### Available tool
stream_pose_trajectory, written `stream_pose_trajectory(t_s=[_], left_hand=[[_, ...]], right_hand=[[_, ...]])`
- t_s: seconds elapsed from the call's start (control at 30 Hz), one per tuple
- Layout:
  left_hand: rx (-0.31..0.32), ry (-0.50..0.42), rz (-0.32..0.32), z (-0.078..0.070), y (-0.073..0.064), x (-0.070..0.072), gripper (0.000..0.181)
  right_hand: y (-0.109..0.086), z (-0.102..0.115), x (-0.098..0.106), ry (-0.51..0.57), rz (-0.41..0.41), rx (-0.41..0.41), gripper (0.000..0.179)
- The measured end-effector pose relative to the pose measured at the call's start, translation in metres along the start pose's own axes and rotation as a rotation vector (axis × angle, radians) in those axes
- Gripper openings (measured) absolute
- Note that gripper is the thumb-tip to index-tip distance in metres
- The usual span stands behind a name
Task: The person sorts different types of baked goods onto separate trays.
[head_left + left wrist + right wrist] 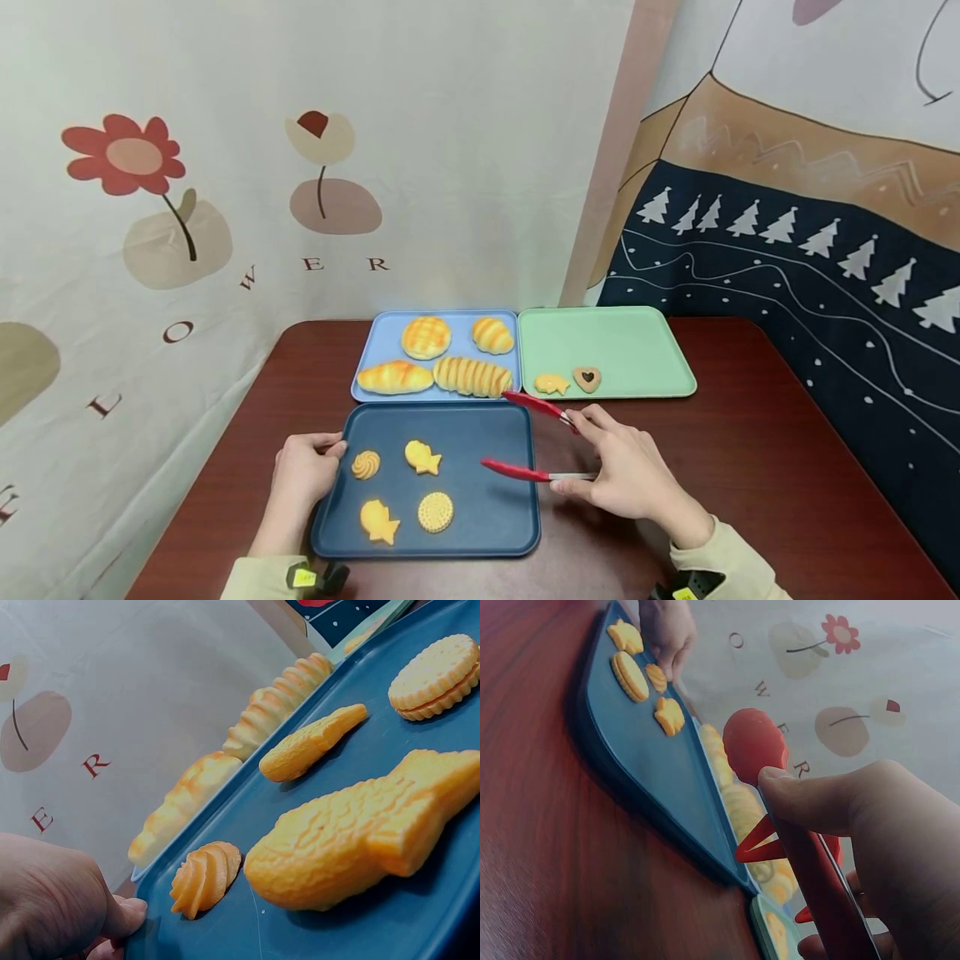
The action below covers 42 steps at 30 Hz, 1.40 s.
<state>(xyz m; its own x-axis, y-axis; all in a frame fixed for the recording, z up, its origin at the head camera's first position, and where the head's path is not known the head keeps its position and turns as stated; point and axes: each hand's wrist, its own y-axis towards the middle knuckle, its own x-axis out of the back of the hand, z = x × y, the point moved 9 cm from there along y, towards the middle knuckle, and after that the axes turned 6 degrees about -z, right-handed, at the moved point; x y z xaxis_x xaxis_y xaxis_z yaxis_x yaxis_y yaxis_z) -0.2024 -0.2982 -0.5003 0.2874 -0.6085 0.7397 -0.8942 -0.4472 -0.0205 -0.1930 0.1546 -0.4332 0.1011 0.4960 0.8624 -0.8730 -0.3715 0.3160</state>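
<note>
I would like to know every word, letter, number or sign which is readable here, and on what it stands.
"L O W E R": spaced dark-red letters on the pale backdrop.
Letter-like mark at the head view's left edge: cut off, unreadable.
Curved mark upper right, on the patterned backdrop: cut off, cannot tell whether lettering.
Left-wrist yellow label, right-wrist yellow label: too small to read.
Red tongs: no text visible.

Flowered backdrop (465, 167); white printed trees (820, 240); brown table (765, 458).

Pale beige-green sleeves (738, 568), black-and-yellow wrist devices (332, 577)
</note>
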Motion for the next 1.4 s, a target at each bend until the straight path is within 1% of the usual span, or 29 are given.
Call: stream_pose_trajectory(t_s=[0.2, 0.4, 0.57, 0.73, 0.93, 1.1, 1.27, 1.4], left_hand=[[-0.001, -0.008, -0.005, 0.001, -0.001, 0.001, 0.031], [0.002, -0.010, 0.000, 0.002, -0.001, 0.002, 0.032], [0.000, -0.001, -0.003, 0.003, 0.000, 0.003, 0.032], [-0.006, 0.003, -0.006, 0.004, 0.001, 0.003, 0.032], [-0.001, 0.002, -0.001, 0.004, 0.001, 0.002, 0.032], [0.006, -0.001, 0.002, 0.002, 0.000, 0.002, 0.033], [0.001, -0.002, 0.005, 0.001, 0.000, 0.001, 0.032], [-0.004, -0.004, 0.007, 0.000, 0.000, 0.000, 0.032]], right_hand=[[-0.001, 0.011, -0.005, 0.011, 0.009, 0.030, 0.091], [-0.001, 0.024, -0.010, 0.003, 0.035, 0.064, 0.094], [-0.001, 0.041, -0.017, -0.021, 0.071, 0.117, 0.094], [-0.004, 0.056, -0.027, -0.008, 0.119, 0.159, 0.092], [-0.006, 0.062, -0.036, -0.024, 0.137, 0.197, 0.086], [-0.007, 0.067, -0.042, -0.001, 0.160, 0.220, 0.080], [-0.007, 0.073, -0.048, 0.020, 0.164, 0.252, 0.073], [-0.007, 0.075, -0.052, 0.038, 0.186, 0.255, 0.069]])
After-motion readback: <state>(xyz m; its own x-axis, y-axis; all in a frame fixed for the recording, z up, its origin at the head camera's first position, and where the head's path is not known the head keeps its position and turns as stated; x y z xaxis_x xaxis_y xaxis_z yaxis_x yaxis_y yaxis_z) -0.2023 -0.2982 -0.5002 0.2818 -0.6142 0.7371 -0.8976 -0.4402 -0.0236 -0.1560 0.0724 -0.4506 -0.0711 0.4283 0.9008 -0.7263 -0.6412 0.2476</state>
